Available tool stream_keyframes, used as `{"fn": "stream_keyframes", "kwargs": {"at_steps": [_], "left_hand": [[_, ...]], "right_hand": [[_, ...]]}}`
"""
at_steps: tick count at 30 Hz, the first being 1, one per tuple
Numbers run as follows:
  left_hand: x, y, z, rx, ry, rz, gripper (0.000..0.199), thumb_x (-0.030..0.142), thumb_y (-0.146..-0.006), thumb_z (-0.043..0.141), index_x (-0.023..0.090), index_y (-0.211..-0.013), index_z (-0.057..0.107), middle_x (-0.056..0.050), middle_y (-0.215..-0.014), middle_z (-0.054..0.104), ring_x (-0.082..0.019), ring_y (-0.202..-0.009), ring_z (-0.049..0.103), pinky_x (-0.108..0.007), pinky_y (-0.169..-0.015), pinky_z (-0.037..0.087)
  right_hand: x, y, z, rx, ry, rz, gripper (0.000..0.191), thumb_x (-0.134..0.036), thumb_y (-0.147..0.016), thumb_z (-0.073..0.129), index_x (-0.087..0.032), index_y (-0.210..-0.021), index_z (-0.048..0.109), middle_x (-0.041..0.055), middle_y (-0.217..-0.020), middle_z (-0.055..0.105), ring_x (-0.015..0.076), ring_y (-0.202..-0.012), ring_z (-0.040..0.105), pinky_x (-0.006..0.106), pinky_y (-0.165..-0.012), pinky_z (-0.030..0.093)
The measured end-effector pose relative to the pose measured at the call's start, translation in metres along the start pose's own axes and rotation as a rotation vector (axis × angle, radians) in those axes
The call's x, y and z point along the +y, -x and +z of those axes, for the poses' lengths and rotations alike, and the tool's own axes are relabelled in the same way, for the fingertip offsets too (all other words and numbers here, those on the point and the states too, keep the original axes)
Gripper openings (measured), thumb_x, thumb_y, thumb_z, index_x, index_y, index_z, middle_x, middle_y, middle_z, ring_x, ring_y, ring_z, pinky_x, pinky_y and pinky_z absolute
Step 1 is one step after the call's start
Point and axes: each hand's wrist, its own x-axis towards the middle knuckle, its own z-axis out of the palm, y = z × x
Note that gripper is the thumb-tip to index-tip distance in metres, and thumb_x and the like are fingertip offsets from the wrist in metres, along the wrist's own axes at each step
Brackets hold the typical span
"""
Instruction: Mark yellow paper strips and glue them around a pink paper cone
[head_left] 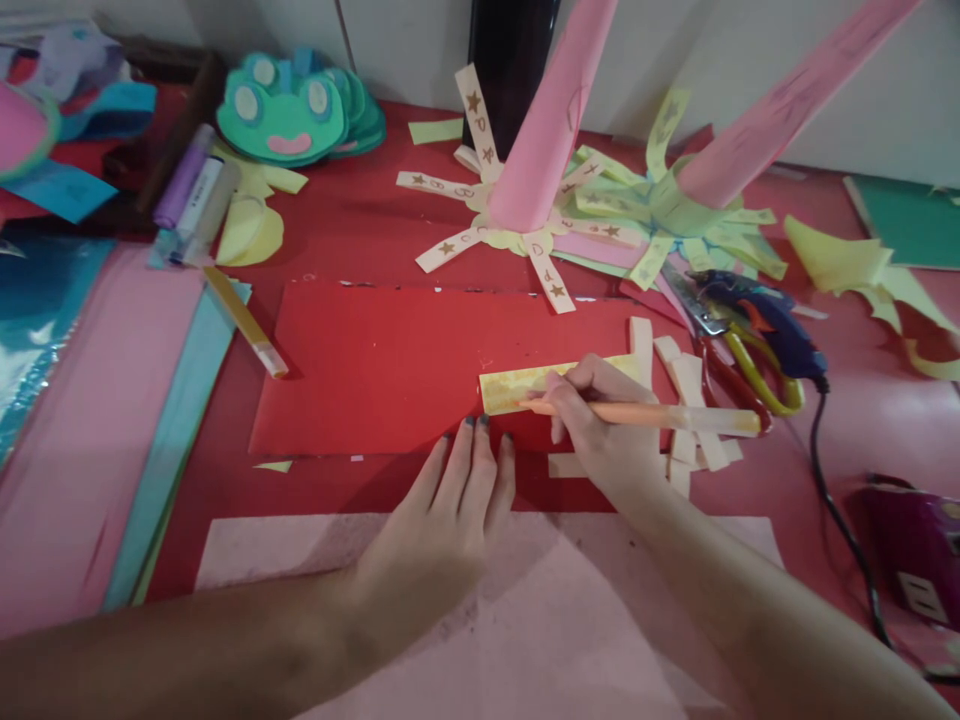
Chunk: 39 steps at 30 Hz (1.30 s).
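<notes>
My right hand (600, 430) is closed round a pale orange felt-tip pen (645, 414), its tip pointing left onto a yellow paper strip (499, 392). The strip is patchily coloured and lies on a red card (375, 370); part of it is hidden beneath the hand. Flat on the card's lower edge, my left hand (457, 500) has its fingers stretched out, the tips just below the strip's left corner. Several cream paper strips (686, 385) lie loosely crossed to the right of my right hand.
Pink paper cones (536, 130) on strip bases stand at the back. Scissors (739, 370) and a glue gun (780, 330) with a cord lie right. Green frog cutouts (289, 110), a gold pen (244, 320) and coloured sheets (105, 420) are left. A purple box (915, 550) sits at right.
</notes>
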Motion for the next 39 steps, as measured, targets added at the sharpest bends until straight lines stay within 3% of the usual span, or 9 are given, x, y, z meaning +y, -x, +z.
{"fn": "stream_keyframes", "kwargs": {"at_steps": [13, 19, 27, 33, 39], "left_hand": [[-0.0002, 0.0013, -0.0005, -0.007, -0.018, 0.001, 0.038, 0.009, -0.082, 0.036, -0.001, -0.115, 0.052, -0.020, -0.110, 0.063, -0.029, -0.103, 0.061, -0.036, -0.084, 0.052], [-0.0004, 0.0009, 0.0003, -0.008, -0.012, 0.005, 0.039, 0.009, -0.082, 0.035, -0.002, -0.116, 0.052, -0.021, -0.111, 0.063, -0.030, -0.104, 0.060, -0.037, -0.084, 0.052], [-0.0010, 0.0016, -0.0005, -0.044, 0.011, -0.008, 0.040, 0.009, -0.083, 0.035, 0.000, -0.118, 0.052, -0.020, -0.114, 0.062, -0.029, -0.105, 0.060, -0.037, -0.086, 0.052], [-0.0023, 0.0012, -0.0008, -0.063, 0.084, -0.027, 0.042, 0.011, -0.084, 0.034, 0.009, -0.120, 0.054, -0.012, -0.128, 0.053, -0.028, -0.106, 0.058, -0.038, -0.083, 0.052], [-0.0008, 0.0026, 0.0003, -0.090, 0.099, -0.017, 0.044, 0.013, -0.084, 0.033, 0.009, -0.125, 0.050, -0.012, -0.128, 0.054, -0.030, -0.112, 0.054, -0.041, -0.087, 0.050]], "right_hand": [[-0.0015, 0.0005, -0.0016, 0.022, -0.056, -0.010, 0.032, -0.023, -0.082, 0.053, -0.021, -0.052, 0.040, -0.0064, -0.041, 0.041, 0.0137, -0.058, 0.064, 0.025, -0.056, 0.048], [-0.0030, -0.0001, -0.0005, 0.106, -0.100, -0.050, 0.030, -0.027, -0.083, 0.054, -0.021, -0.056, 0.042, -0.0076, -0.039, 0.044, 0.0085, -0.040, 0.050, 0.025, -0.052, 0.047], [-0.0011, -0.0043, -0.0002, 0.066, -0.012, -0.032, 0.031, -0.034, -0.083, 0.054, -0.021, -0.058, 0.043, -0.0070, -0.040, 0.048, 0.0061, -0.038, 0.044, 0.022, -0.047, 0.040], [0.0007, -0.0045, 0.0006, 0.053, -0.014, -0.033, 0.030, -0.035, -0.083, 0.054, -0.020, -0.059, 0.044, -0.0066, -0.042, 0.050, 0.0063, -0.040, 0.045, 0.022, -0.049, 0.040], [0.0012, -0.0042, 0.0000, 0.048, 0.010, -0.040, 0.030, -0.035, -0.083, 0.054, -0.020, -0.059, 0.045, -0.0063, -0.042, 0.051, 0.0067, -0.040, 0.046, 0.022, -0.048, 0.040]]}}
